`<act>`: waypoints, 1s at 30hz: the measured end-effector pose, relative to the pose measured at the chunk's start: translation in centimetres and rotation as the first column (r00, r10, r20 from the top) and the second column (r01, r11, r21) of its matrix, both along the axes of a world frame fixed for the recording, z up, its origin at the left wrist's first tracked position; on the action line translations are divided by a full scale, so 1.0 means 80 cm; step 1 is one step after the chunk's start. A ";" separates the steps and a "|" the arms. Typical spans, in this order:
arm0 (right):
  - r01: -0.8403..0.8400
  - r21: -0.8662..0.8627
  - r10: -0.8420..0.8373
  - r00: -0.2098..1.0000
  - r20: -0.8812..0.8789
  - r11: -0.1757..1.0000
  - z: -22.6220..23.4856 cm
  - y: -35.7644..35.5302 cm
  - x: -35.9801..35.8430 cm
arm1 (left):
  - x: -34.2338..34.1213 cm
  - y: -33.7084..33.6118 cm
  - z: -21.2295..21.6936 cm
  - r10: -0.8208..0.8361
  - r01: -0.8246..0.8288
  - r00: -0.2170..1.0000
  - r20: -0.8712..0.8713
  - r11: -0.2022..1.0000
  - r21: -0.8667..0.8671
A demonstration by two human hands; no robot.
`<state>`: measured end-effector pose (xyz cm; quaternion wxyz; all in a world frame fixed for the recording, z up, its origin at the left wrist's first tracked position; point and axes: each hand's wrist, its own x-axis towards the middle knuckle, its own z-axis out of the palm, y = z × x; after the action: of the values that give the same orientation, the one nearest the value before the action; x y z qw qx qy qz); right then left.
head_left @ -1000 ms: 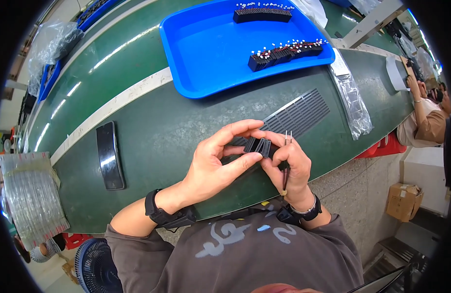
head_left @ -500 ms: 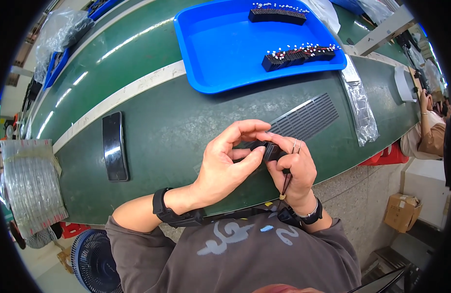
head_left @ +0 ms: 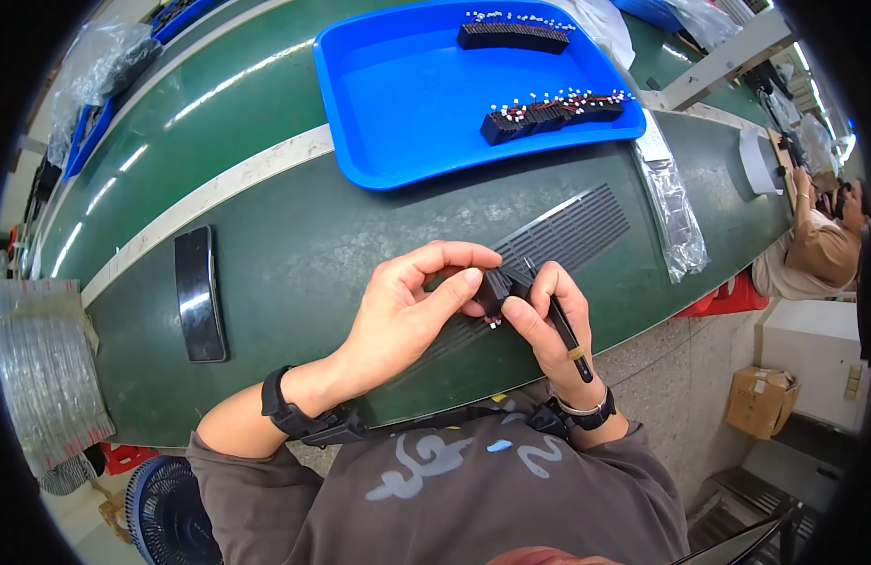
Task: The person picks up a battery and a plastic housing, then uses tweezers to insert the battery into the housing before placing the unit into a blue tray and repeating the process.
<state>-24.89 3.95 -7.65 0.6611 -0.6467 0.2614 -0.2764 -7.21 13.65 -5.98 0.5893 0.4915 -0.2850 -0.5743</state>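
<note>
A small black block-shaped part [head_left: 493,292] is held in the air between the two hands, above the near side of the tabletop [head_left: 284,301], with a tiny white connector [head_left: 495,324] hanging at its lower edge. By the left hand [head_left: 407,306] the part is pinched, its fingers closed on it, presumably so that it is kept steady. In the right hand [head_left: 558,325], black tweezers [head_left: 576,352] are gripped, tips directed away from the body; its thumb appears to be pressed against the part as well, perhaps so that support is given from both sides without the tool being put down. Whether the tweezer tips touch the part cannot be told.

Just beyond the hands, a dark slotted panel [head_left: 591,221] is laid flat, likely for easy reach. Farther off, a blue tray [head_left: 388,165] is set, in which black pieces with white connectors [head_left: 553,118] are lined up in rows, probably so that they are kept orderly. A smartphone [head_left: 200,294] is placed well apart, at the left.
</note>
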 end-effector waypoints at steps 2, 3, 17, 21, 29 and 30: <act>-0.003 0.049 0.001 0.999 0.036 0.999 -0.001 0.000 0.001 | -0.001 -0.001 0.002 0.011 -0.012 1.000 -0.002 1.000 -0.012; -0.001 0.047 0.000 0.999 0.033 0.999 -0.002 -0.001 -0.001 | -0.002 -0.002 0.003 0.019 -0.019 1.000 -0.002 1.000 -0.017; -0.045 0.133 0.022 0.985 0.172 0.990 -0.006 -0.001 0.003 | -0.020 0.001 0.005 0.125 -0.089 0.966 0.226 0.983 -0.163; -0.055 0.144 0.030 0.984 0.176 0.988 -0.019 -0.004 -0.003 | -0.017 0.001 0.003 0.125 -0.059 0.941 0.314 0.976 -0.210; -0.031 0.029 0.028 0.993 0.117 0.999 -0.007 0.000 0.000 | -0.011 0.000 0.004 0.115 0.008 0.867 0.485 0.970 -0.243; -0.021 -0.028 0.023 0.996 0.081 0.999 -0.007 0.001 0.000 | -0.010 0.000 0.004 0.109 0.033 0.837 0.537 0.968 -0.249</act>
<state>-24.90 3.99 -8.19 0.6653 -0.6468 0.2233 -0.2987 -7.98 13.68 -5.63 0.5516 0.5629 -0.5006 -0.3582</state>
